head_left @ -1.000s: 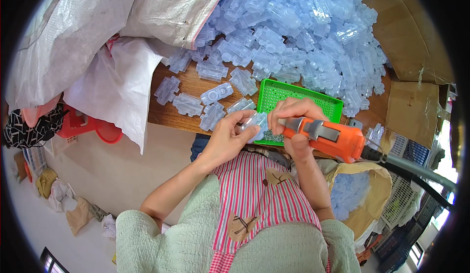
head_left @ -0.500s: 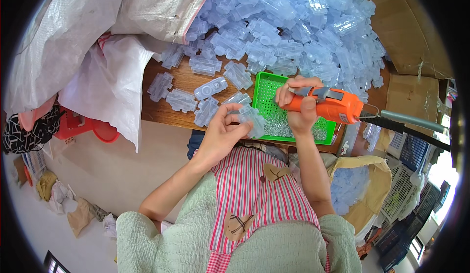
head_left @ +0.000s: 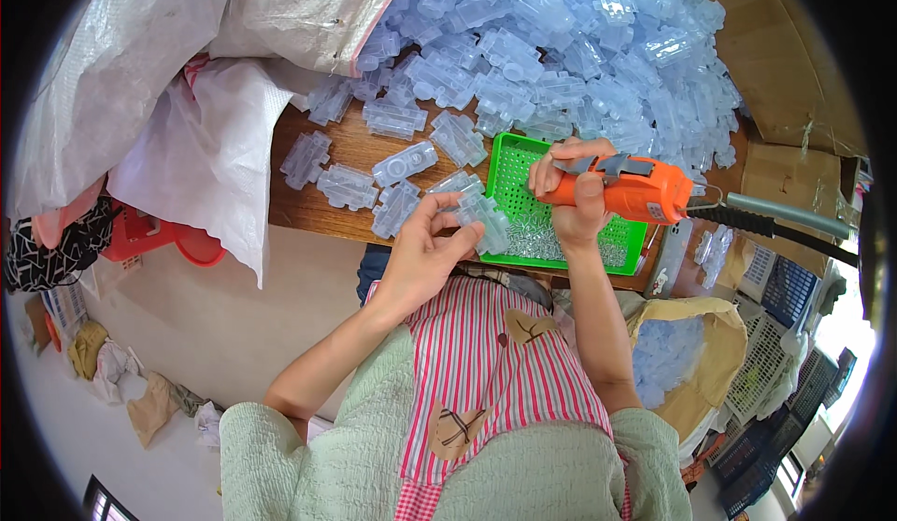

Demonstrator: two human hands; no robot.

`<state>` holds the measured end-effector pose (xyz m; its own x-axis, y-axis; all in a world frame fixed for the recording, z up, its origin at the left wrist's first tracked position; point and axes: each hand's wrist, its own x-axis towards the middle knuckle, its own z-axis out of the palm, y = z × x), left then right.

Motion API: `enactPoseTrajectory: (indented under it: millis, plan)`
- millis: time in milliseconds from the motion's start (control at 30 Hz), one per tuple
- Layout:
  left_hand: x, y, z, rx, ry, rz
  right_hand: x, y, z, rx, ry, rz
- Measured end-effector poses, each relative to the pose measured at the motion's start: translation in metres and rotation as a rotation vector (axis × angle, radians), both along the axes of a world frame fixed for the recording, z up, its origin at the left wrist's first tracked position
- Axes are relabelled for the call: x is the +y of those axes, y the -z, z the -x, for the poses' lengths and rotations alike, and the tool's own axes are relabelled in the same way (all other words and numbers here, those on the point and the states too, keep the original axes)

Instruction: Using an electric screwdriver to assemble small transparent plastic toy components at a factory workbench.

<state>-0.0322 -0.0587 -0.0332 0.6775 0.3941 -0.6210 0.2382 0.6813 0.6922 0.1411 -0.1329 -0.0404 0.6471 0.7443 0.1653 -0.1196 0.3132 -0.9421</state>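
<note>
Between the thumb and fingers of my left hand (head_left: 432,243) is a clear, bluish plastic casing (head_left: 488,220), held over the left edge of a green perforated tray (head_left: 505,158). Small silvery screws (head_left: 531,239) lie heaped in the tray's near part. My right hand (head_left: 579,194) grips an orange electric screwdriver (head_left: 638,191) above the tray, fingers around its body and thumb along the near side. Its front end is hidden by my fingers, and a black cable leaves its rear to the right. Several like casings (head_left: 396,207) lie on the wooden table just left of the tray.
A large heap of clear casings (head_left: 561,44) covers the back of the table. White woven sacks (head_left: 201,157) drape over its left side, and cardboard (head_left: 794,185) stands at the right. Below the right edge sits an open sack (head_left: 715,325) of casings.
The view has shifted slightly. My left hand still holds the casing, now turned a little, and my right hand keeps the screwdriver in nearly the same place.
</note>
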Motion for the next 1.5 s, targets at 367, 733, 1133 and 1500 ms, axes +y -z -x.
enactPoseTrajectory:
  millis: [367, 733, 1133, 1500]
  plan:
    - [0.0, 0.004, 0.001, -0.039, 0.007, -0.027, 0.001, -0.063, 0.024, 0.131, -0.16, -0.232]
    - [-0.002, 0.004, -0.001, -0.055, -0.02, -0.06, 0.002, -0.039, 0.024, 0.038, -0.261, -0.132]
    - [-0.004, 0.005, 0.003, 0.0, 0.016, -0.197, 0.005, -0.059, 0.008, 0.076, -0.25, -0.236]
    - [-0.008, 0.009, 0.005, -0.045, 0.026, -0.216, 0.009, 0.002, 0.004, 0.02, -0.081, -0.142]
